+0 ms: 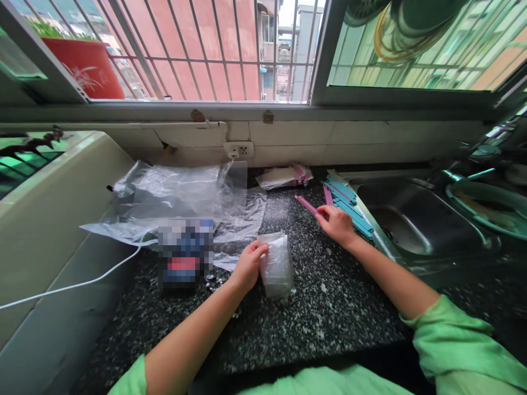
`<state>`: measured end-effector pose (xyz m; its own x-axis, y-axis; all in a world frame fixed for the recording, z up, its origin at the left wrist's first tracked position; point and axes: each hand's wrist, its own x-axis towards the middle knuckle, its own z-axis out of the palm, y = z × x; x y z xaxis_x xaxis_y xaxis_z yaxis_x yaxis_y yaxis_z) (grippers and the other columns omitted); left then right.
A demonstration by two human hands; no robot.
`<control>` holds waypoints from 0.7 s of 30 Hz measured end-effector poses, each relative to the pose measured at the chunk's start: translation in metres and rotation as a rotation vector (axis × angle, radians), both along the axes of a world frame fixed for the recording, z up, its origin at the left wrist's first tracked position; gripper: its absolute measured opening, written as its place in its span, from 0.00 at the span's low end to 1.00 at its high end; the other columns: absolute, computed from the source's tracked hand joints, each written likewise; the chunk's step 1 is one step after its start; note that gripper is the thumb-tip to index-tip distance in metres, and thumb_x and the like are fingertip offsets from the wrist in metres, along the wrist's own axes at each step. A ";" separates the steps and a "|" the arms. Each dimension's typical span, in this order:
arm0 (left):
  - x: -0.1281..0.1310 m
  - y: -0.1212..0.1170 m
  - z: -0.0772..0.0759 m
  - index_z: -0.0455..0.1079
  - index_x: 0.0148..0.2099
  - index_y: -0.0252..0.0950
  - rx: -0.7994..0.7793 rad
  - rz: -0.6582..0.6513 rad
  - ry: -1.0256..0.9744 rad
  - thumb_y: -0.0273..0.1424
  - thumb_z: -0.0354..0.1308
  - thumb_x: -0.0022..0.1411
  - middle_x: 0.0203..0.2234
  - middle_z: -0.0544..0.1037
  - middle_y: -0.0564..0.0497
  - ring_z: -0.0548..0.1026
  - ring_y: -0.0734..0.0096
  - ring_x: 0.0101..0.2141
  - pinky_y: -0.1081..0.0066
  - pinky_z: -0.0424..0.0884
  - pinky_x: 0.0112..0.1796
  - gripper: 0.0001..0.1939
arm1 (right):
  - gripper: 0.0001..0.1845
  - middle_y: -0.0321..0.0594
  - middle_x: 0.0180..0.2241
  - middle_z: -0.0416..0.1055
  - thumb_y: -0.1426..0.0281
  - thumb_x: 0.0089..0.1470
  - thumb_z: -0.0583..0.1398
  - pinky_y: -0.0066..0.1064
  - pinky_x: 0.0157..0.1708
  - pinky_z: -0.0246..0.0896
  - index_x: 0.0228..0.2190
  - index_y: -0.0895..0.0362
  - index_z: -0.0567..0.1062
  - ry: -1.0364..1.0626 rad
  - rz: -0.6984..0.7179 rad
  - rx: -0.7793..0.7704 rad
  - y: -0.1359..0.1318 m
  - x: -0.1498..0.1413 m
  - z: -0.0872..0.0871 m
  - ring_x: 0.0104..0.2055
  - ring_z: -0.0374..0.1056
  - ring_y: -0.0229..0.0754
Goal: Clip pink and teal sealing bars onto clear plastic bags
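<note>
My left hand [247, 267] pinches the upper left edge of a small clear plastic bag [277, 269], which lies on the dark speckled counter in front of me. Between the thumb and fingers of my right hand [336, 224] is a thin, flat pink strip [305, 205], its far end pointing up and to the left. Just beyond that hand lies a loose pile of teal strips [349, 206] beside the sink, with another pink strip [328, 195] at its left side. What the strips are for does not show.
Large clear plastic sheets [177, 189] cover the counter's back left. A packet with pink ends [284, 176] lies by the wall, near a socket [239, 149]. A white cable [94, 281] crosses at left, near a blurred-out object [185, 255]. A steel sink [415, 214] is at right.
</note>
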<state>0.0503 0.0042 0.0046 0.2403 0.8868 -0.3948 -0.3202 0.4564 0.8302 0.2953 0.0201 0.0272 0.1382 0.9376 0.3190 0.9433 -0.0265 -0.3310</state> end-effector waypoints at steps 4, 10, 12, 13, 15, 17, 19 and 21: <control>-0.002 0.002 0.002 0.69 0.26 0.33 0.002 -0.015 0.014 0.30 0.61 0.33 0.18 0.71 0.56 0.64 0.78 0.21 0.76 0.58 0.25 0.12 | 0.12 0.40 0.30 0.73 0.64 0.50 0.56 0.31 0.31 0.60 0.33 0.57 0.73 0.421 0.163 -0.071 -0.034 -0.022 -0.012 0.29 0.66 0.40; -0.008 0.004 0.003 0.70 0.24 0.32 0.028 -0.148 0.074 0.32 0.62 0.33 0.15 0.68 0.57 0.61 0.80 0.18 0.77 0.53 0.23 0.11 | 0.14 0.36 0.25 0.69 0.60 0.45 0.60 0.29 0.26 0.59 0.30 0.57 0.72 0.927 0.229 -0.214 -0.049 -0.046 -0.017 0.25 0.63 0.36; -0.008 0.004 0.004 0.70 0.23 0.32 0.037 -0.147 0.081 0.33 0.63 0.33 0.15 0.68 0.56 0.60 0.80 0.19 0.77 0.52 0.23 0.11 | 0.16 0.33 0.21 0.66 0.59 0.43 0.61 0.26 0.21 0.54 0.30 0.58 0.72 1.064 0.237 -0.283 -0.049 -0.048 -0.016 0.21 0.58 0.33; -0.008 0.004 0.004 0.70 0.23 0.32 0.032 -0.145 0.078 0.33 0.63 0.33 0.15 0.68 0.56 0.60 0.80 0.19 0.77 0.52 0.23 0.12 | 0.17 0.31 0.20 0.64 0.58 0.42 0.62 0.25 0.19 0.52 0.31 0.58 0.72 1.134 0.239 -0.315 -0.049 -0.048 -0.016 0.20 0.55 0.31; -0.007 0.004 0.004 0.70 0.23 0.32 0.010 -0.139 0.070 0.34 0.63 0.33 0.15 0.68 0.56 0.60 0.80 0.18 0.77 0.52 0.23 0.13 | 0.19 0.30 0.19 0.61 0.57 0.40 0.63 0.24 0.18 0.49 0.31 0.59 0.72 1.268 0.253 -0.374 -0.050 -0.048 -0.016 0.18 0.53 0.29; -0.007 0.004 0.005 0.69 0.22 0.32 -0.009 -0.130 0.065 0.35 0.63 0.33 0.14 0.67 0.57 0.60 0.80 0.18 0.77 0.52 0.22 0.13 | 0.21 0.29 0.19 0.60 0.56 0.39 0.64 0.23 0.17 0.48 0.31 0.59 0.72 1.374 0.274 -0.431 -0.052 -0.048 -0.016 0.18 0.52 0.28; -0.006 0.003 0.005 0.69 0.22 0.32 -0.012 -0.130 0.066 0.35 0.63 0.33 0.13 0.66 0.57 0.60 0.80 0.17 0.76 0.52 0.22 0.12 | 0.21 0.30 0.20 0.60 0.56 0.39 0.65 0.23 0.17 0.47 0.30 0.59 0.71 1.435 0.309 -0.502 -0.055 -0.048 -0.016 0.18 0.52 0.28; -0.006 0.002 0.006 0.70 0.22 0.32 -0.004 -0.151 0.065 0.34 0.63 0.33 0.14 0.68 0.56 0.61 0.79 0.18 0.76 0.53 0.23 0.12 | 0.20 0.31 0.20 0.61 0.55 0.41 0.64 0.23 0.16 0.46 0.27 0.60 0.71 1.457 0.352 -0.567 -0.056 -0.049 -0.016 0.18 0.53 0.27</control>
